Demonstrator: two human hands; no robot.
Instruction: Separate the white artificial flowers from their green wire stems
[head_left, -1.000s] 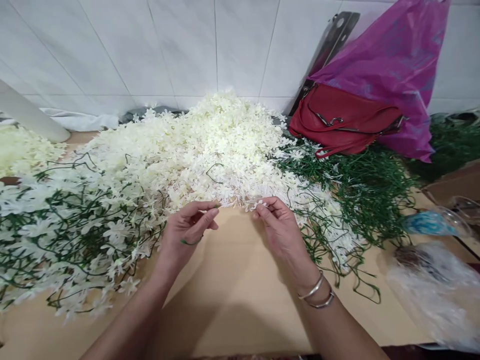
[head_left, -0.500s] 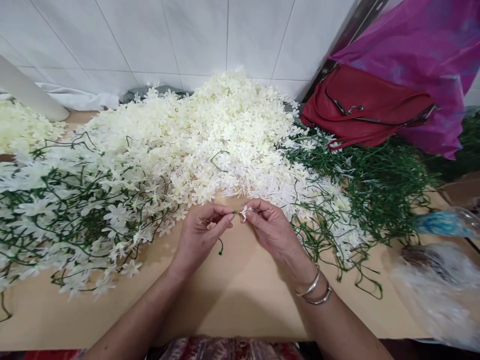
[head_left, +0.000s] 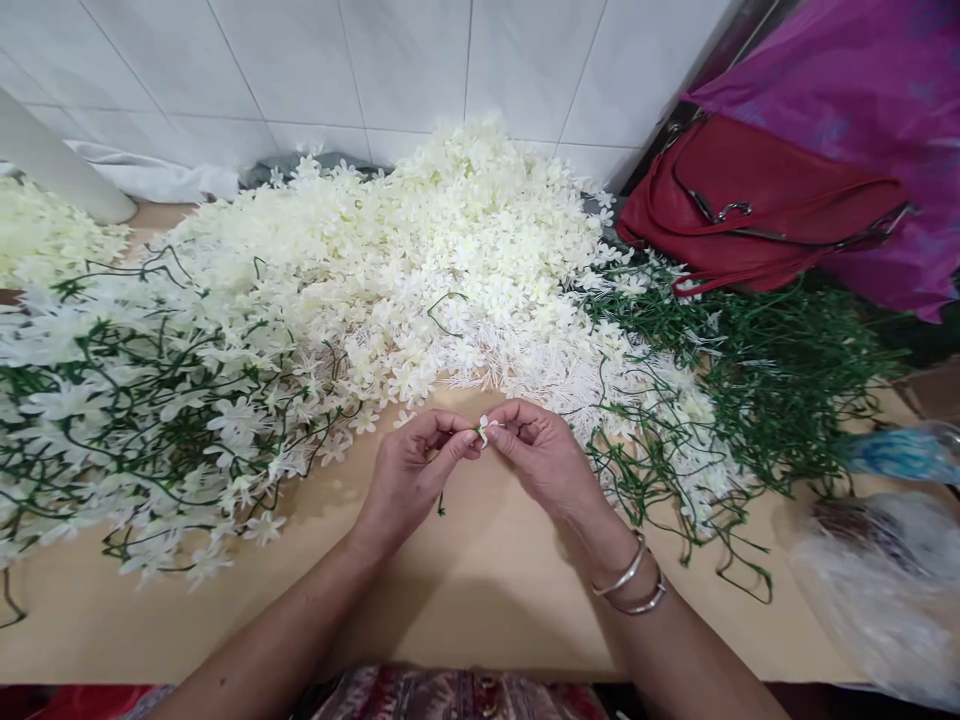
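Note:
Between my two hands, over the bare front of the table point(head_left: 480, 560), is a small white flower point(head_left: 484, 430). My left hand point(head_left: 427, 465) pinches a green stem point(head_left: 441, 503), whose end hangs below the fingers. The thumb and forefinger of my right hand point(head_left: 536, 450) are closed on the white flower from the other side. The fingertips of both hands nearly touch. Behind them lies a big heap of loose white flowers point(head_left: 450, 230).
White flowers on green stems point(head_left: 172, 420) spread over the left. Green stems point(head_left: 795, 380) pile up at the right, below a red handbag point(head_left: 765, 200) and a purple bag point(head_left: 862, 90). Clear plastic bags point(head_left: 885, 590) lie at the right edge. A tiled wall point(head_left: 405, 60) stands behind.
The white flower and the green stem tip have come together, and my hands are closer to each other. The view has shifted slightly.

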